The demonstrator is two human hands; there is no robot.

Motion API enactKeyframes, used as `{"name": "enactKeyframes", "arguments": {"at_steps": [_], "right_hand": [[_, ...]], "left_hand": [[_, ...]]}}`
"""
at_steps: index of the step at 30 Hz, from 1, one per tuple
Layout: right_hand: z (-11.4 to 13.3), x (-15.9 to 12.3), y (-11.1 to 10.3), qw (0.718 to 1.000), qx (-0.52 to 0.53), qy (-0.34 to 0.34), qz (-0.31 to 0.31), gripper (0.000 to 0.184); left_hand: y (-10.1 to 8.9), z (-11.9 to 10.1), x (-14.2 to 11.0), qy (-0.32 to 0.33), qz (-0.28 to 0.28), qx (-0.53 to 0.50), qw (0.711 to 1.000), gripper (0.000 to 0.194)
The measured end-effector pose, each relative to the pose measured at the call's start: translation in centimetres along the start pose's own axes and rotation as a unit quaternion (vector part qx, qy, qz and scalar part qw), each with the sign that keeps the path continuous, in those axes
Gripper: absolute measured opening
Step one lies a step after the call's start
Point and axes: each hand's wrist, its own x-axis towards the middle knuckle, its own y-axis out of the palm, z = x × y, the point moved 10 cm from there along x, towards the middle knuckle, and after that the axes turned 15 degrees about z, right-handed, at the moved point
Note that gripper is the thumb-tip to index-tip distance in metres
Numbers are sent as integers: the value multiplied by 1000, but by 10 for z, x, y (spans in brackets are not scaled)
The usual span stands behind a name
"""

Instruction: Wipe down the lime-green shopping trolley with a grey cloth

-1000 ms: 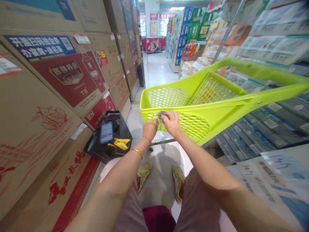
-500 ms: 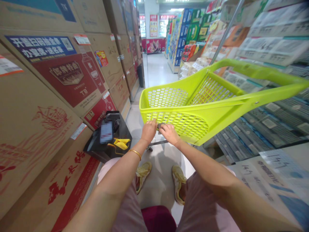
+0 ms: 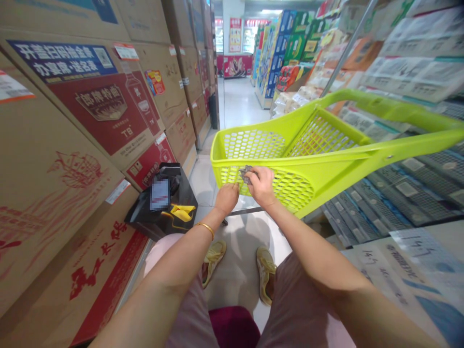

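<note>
A lime-green plastic shopping cart with a lattice basket stands in front of me, its handle toward the right. My right hand is closed on a small crumpled grey piece, perhaps cloth, pinched between thumb and fingers beside the basket's lattice wall. Lower and to the left, my left hand is curled closed near the basket's bottom edge. Whatever lies inside its fingers is hidden. A gold bracelet circles my left wrist.
Stacked cartons wall the left side. At their foot stands a black bag with a yellow piece on it. Packaged goods fill sloping displays on the right. A dark red seat shows between my legs. An aisle runs ahead.
My hands were close together at the grey piece. The right hand has risen with it against the lattice, while the left has shifted slightly down and apart.
</note>
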Motion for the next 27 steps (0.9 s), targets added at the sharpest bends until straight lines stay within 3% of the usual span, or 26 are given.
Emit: {"name": "enactKeyframes", "arguments": {"at_steps": [3,7,12,17,22,27], "right_hand": [[-1,3,8,1000,-18,7,15,20],[7,-5,34,998,-42,-29,49,20],[15,-28,74,986,-55,-81,138,20],[24,-54,101,965,-62,-131,217,18],[29,-57,108,955,-44,-142,256,18],[24,-31,85,974,-29,-105,196,21]], "left_hand": [[-1,0,4,-5,-6,-22,1000,31],[4,3,8,3,-3,-45,999,28],[9,6,8,13,-1,-45,999,24],[10,7,8,12,-9,-42,999,24],[11,6,8,6,-3,-35,999,22],[3,6,7,1,-4,-60,998,26]]}}
